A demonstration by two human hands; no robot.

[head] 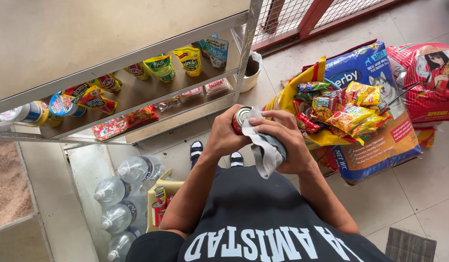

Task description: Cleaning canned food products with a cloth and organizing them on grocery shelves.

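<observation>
A metal shelf [137, 92] with sauce pouches [161, 67] stands in front, a big blue pet food bag [375, 140] at right. The left hand [224, 138] has its grip closed around a can [240, 118]; the right hand [285, 143] presses a grey cloth [265, 148] on it.

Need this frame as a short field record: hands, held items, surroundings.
left hand: left hand wrapped around a tin can, lid end up
right hand: right hand presses a grey cloth against the can
shelf: metal shelf at left, with stand-up pouches in a row
floor left: water bottles; yellow box with more cans
floor right: blue pet food sack topped with snack packets; red sack beside it
</observation>
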